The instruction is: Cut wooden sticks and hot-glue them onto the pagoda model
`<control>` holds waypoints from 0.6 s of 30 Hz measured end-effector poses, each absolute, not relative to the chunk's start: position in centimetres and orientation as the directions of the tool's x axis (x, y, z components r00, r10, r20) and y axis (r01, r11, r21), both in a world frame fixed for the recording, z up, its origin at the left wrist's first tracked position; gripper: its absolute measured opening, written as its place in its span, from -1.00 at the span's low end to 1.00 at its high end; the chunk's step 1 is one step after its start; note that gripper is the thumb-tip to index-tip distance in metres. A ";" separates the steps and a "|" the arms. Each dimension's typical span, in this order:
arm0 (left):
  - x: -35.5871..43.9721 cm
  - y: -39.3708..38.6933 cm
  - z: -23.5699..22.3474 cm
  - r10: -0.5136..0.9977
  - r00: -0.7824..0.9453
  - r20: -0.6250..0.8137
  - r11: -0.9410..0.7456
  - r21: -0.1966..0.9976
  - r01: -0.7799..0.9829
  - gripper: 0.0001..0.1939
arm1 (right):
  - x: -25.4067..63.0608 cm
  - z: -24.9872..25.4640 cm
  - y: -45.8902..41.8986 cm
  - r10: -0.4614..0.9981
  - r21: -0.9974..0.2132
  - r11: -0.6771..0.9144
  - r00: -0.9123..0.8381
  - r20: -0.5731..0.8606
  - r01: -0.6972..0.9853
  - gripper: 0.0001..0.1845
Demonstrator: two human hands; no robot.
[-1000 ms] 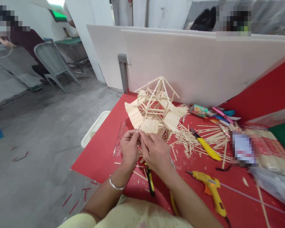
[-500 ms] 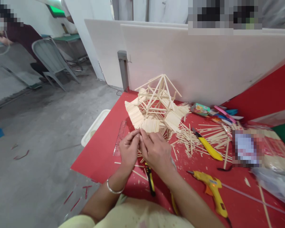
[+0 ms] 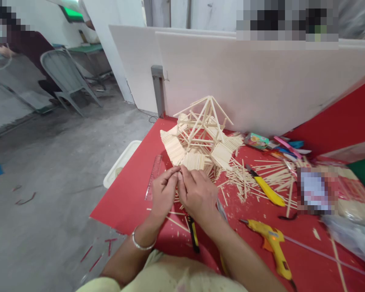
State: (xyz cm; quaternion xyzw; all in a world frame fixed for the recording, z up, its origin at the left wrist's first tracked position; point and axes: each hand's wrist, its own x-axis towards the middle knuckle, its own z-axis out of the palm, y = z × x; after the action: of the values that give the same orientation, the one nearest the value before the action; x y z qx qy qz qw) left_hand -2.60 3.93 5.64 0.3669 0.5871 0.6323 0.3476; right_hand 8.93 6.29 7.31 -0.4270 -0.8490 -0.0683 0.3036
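Observation:
My left hand and my right hand meet at the near side of a model house frame built of thin wooden sticks. Both hands are closed, thumbs and fingertips pinched together. Whatever they pinch is hidden or too small to name. Just beyond the fingertips lies a flat panel of sticks, part of the model's roof-like skirt. Under my right wrist a black and yellow cutter is partly covered. A clear ruler lies left of my left hand.
Loose sticks are scattered right of the model, with a yellow cutter knife over them. A yellow glue gun lies at the right front. Plastic packets crowd the right edge. A white board stands behind the red table.
Both hands stay pinched together in nearly the same place. My wrists have shifted very slightly to the left.

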 end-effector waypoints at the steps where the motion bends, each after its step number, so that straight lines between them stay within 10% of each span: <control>1: -2.6 3.9 5.7 0.873 -0.485 0.048 -0.063 0.998 -0.015 -0.73 | 9.0 7.3 6.3 0.686 -0.144 0.625 -0.451 0.571 0.767 -0.61; 18: -2.4 4.0 5.8 0.872 -0.490 0.004 -0.082 0.987 -0.138 -0.73 | 9.3 7.1 8.0 0.707 -0.321 0.617 -0.328 0.626 0.718 -0.62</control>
State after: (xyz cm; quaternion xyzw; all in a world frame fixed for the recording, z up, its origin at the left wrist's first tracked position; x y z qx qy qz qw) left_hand -2.41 3.96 5.84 0.3286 0.5583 0.6581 0.3836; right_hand 9.25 7.97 7.08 -0.4374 -0.8148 -0.0071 0.3804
